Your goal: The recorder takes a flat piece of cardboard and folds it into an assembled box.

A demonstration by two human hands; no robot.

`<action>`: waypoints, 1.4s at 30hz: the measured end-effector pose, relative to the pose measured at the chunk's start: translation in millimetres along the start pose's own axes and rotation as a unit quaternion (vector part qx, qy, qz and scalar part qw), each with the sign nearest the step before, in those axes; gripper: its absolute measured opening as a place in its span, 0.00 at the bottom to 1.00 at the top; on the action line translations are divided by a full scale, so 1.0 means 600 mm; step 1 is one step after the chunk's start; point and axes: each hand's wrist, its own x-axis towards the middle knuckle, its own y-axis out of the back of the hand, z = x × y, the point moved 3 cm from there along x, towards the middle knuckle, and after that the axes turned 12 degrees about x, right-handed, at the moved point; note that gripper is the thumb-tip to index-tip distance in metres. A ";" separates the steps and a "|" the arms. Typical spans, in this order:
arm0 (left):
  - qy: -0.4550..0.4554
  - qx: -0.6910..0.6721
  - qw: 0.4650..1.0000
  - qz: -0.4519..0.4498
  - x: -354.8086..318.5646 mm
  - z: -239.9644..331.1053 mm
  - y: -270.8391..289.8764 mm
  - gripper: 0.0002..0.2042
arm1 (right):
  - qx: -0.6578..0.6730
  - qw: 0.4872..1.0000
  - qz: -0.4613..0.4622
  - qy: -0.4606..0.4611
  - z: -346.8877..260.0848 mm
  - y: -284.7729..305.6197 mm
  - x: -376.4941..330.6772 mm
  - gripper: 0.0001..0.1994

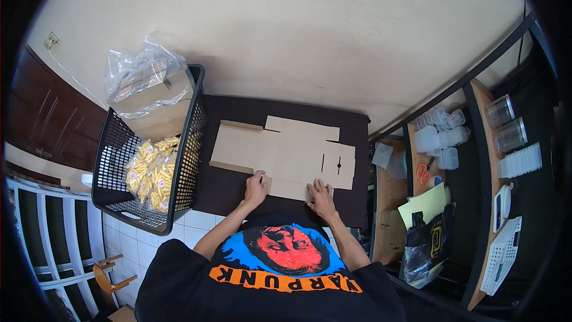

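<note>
A flat, unfolded brown cardboard box blank [286, 152] lies on a dark table [232, 188] in front of me. My left hand [256, 188] rests on the blank's near edge at the left, fingers pressed down on the cardboard. My right hand [322, 197] lies flat on the near flap at the right, fingers spread. Neither hand grips anything; both press on the cardboard.
A black mesh basket [190, 143] with bags of yellow snacks [152, 173] and a clear plastic bag [140, 77] stands left of the table. To the right a shelf unit [476, 161] holds clear containers, orange-handled scissors [423, 173], yellow paper and a black bag.
</note>
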 end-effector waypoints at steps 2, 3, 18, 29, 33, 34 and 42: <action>0.034 -0.026 0.999 0.012 0.001 -0.002 0.001 0.24 | -0.019 0.999 -0.029 0.002 0.008 -0.003 0.000 0.36; 0.066 -0.053 0.996 0.022 0.001 -0.002 0.003 0.24 | -0.036 0.999 -0.031 0.020 0.013 -0.008 -0.005 0.34; -0.029 0.155 0.984 0.087 -0.063 0.038 0.052 0.31 | 0.019 0.996 -0.004 -0.084 0.033 0.044 0.101 0.14; -0.215 0.331 0.912 -0.111 0.053 0.058 -0.117 0.40 | 0.073 0.970 0.157 -0.168 0.102 0.056 0.148 0.46; -0.163 0.387 0.897 -0.139 0.090 0.049 -0.145 0.42 | 0.136 0.973 0.137 -0.127 0.173 0.034 0.173 0.52; -0.136 0.392 0.897 -0.155 0.102 0.048 -0.148 0.42 | 0.151 0.973 0.126 -0.117 0.187 0.035 0.179 0.53; -0.131 0.269 0.951 -0.082 0.233 -0.064 -0.220 0.55 | 0.165 0.973 0.143 -0.079 0.243 -0.059 0.307 0.58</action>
